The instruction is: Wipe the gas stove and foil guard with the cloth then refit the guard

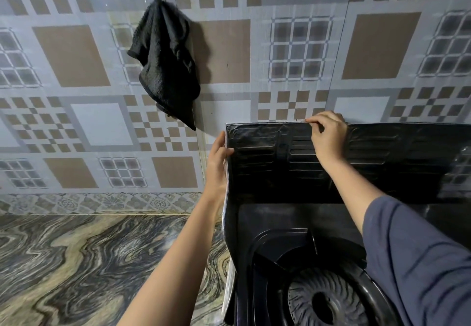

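Marbled countertop (76, 269) fills the lower left, running up to the patterned wall tiles (76, 55).

Black cloth (168, 60) hangs against the tiles, above and left of the foil guard's upper-left corner, not touching the guard. What it hangs from is hidden.

Left hand (216, 162) sits at the left vertical edge of the foil guard (267, 172), thumb on the dark inner face, fingers wrapped behind the edge: closed on the guard. Bare forearm comes up from the lower middle.

Foil guard stands upright around the back and left side of the gas stove (280, 223). Inner face looks dark, with pressed horizontal ribs; its silver outer side shows as a thin strip along the left edge. The back panel stands close against the tiles.

Right hand (328, 134) pinches the guard's top edge, right of the upper-left corner, thumb in front, fingers curled over the rim. Blue-grey sleeve (420, 262) covers that arm from the elbow back.

Black burner (328, 300) with spiral ridges sits on the stove, below the right forearm.
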{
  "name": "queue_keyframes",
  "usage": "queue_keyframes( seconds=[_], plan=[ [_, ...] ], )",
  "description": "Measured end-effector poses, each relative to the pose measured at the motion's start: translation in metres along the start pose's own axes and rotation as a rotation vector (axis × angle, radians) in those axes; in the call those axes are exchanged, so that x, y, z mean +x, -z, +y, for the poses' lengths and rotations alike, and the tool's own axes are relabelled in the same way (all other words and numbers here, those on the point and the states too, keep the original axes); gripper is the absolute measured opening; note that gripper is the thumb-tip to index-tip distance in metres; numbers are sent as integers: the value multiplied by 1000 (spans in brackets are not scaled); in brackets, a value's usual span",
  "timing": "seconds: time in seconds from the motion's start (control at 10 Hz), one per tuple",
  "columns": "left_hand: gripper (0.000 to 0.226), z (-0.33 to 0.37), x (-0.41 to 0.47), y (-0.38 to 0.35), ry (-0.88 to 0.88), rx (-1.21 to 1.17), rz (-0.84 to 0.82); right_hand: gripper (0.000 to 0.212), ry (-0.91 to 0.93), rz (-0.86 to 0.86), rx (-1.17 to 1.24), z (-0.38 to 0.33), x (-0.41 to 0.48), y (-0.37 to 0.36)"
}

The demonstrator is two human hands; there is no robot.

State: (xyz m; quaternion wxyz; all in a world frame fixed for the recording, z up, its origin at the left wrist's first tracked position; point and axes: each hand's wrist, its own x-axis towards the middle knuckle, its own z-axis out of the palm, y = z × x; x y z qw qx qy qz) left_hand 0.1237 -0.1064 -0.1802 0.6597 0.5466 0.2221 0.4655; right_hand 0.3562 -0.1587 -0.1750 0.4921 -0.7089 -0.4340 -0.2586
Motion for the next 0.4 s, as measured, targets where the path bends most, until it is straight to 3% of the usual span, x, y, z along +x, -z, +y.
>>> queue_keyframes(
  seconds=[0.2, 0.4],
  plan=[
    [41, 15, -23, -2, -12, 187, 76, 18, -3, -123, -45, -12, -5, 20],
    [48, 52, -59, -3, -34, 416, 12, 37, -70, -390, -138, -43, -22, 60]
  ],
)
